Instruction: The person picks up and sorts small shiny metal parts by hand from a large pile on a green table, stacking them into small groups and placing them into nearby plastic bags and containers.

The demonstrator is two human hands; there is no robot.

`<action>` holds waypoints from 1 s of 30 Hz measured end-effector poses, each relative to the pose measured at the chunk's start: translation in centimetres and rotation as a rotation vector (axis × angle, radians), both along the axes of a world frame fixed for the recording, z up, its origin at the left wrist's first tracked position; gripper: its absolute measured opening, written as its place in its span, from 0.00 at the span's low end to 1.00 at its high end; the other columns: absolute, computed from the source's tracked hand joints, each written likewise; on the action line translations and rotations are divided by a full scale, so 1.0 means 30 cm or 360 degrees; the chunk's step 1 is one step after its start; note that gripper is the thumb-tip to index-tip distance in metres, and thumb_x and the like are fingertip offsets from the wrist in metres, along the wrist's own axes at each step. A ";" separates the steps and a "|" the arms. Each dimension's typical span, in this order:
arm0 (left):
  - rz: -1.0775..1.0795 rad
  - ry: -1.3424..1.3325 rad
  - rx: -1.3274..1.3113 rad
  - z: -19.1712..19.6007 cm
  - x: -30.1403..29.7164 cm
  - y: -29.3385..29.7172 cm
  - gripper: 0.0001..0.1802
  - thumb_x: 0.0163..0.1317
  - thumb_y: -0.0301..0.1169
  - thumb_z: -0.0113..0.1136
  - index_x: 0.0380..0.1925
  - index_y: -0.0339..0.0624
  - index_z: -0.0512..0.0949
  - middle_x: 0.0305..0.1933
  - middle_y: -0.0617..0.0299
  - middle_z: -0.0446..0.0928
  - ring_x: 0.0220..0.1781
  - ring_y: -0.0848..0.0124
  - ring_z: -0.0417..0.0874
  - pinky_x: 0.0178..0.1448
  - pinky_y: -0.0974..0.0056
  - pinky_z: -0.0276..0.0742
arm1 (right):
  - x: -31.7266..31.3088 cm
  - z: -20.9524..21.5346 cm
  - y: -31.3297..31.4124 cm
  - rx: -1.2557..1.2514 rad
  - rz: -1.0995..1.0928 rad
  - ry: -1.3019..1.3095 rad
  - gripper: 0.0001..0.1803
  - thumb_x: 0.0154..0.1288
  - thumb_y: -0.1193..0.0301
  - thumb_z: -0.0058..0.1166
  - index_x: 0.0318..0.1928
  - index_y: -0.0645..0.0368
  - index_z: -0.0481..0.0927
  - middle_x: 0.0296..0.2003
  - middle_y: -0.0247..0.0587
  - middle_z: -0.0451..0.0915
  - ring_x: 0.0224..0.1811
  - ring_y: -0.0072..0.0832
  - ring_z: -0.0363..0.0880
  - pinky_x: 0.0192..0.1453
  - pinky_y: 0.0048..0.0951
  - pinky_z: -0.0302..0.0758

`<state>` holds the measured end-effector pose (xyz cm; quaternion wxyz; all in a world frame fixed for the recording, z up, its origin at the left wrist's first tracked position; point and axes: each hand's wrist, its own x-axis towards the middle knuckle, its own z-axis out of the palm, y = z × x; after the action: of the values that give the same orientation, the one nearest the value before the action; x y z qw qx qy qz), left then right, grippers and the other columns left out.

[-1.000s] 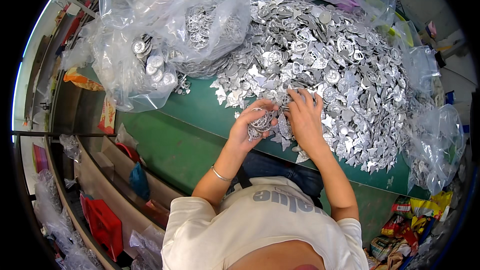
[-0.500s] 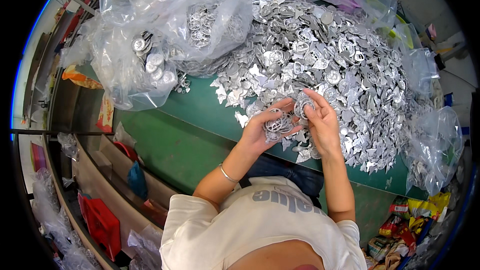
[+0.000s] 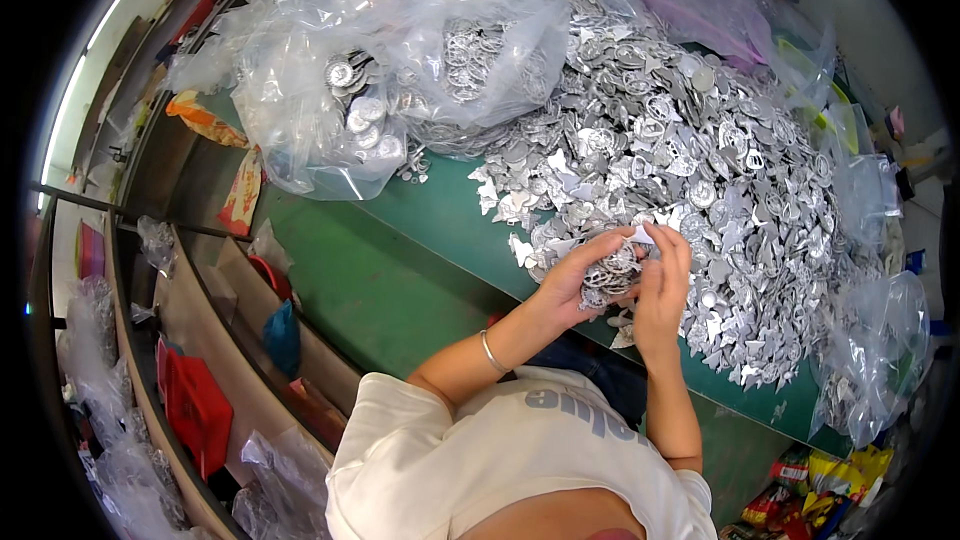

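Observation:
My left hand [image 3: 568, 285] is cupped round a bunch of silver openwork metal charms [image 3: 608, 280], its fingers closed over them. Facing it, my right hand [image 3: 661, 302] curls in with thumb and fingers bent at the right side of the bunch. What its fingertips pinch is hidden; a pale flat bit shows by them. Both hands are over the near edge of a large heap of flat silver metal charms [image 3: 690, 180], in many shapes, some round and some pointed.
The heap lies on a green table [image 3: 440, 225]. Clear plastic bags [image 3: 300, 155] with more silver pieces stand at the far left, and a purple bag [image 3: 700, 15] at the back. Another clear bag [image 3: 880, 340] sits at right. Shelves with a red container [image 3: 195, 410] are at left.
The round openwork charm that my right hand held up is no longer seen in its fingers. That hand has come down close against the bunch in my left hand. The view has shifted.

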<state>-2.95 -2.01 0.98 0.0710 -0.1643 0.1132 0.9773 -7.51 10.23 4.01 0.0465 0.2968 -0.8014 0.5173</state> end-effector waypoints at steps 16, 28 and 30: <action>0.1615 0.0032 -0.1946 0.364 -0.326 -0.696 0.13 0.60 0.28 0.54 0.43 0.31 0.76 0.36 0.62 0.75 0.33 0.77 0.74 0.38 0.73 0.70 | 0.008 -0.018 0.090 -0.0188 0.0195 -0.0358 0.05 0.60 0.79 0.49 0.36 0.66 0.78 0.27 0.41 0.76 0.28 0.27 0.75 0.34 0.24 0.69; 0.0678 0.0613 -0.2960 0.235 0.026 -0.255 0.08 0.55 0.19 0.55 0.36 0.36 0.77 0.36 0.57 0.77 0.35 0.70 0.78 0.41 0.68 0.73 | -0.023 -0.039 0.054 0.0955 0.0039 0.0461 0.18 0.44 0.74 0.63 0.39 0.60 0.75 0.37 0.40 0.69 0.41 0.37 0.65 0.44 0.37 0.59; 0.0328 0.0604 -0.3165 0.094 0.059 -0.201 0.11 0.52 0.22 0.60 0.37 0.39 0.78 0.39 0.55 0.76 0.38 0.65 0.77 0.43 0.65 0.72 | -0.017 -0.039 0.053 0.0963 -0.0032 0.0465 0.18 0.45 0.73 0.63 0.39 0.59 0.75 0.37 0.40 0.69 0.42 0.36 0.66 0.45 0.37 0.59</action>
<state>-1.19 -8.05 3.78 -0.2014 -0.0001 0.8692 0.4515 -8.02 11.82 2.82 0.0759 0.3602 -0.9063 0.2075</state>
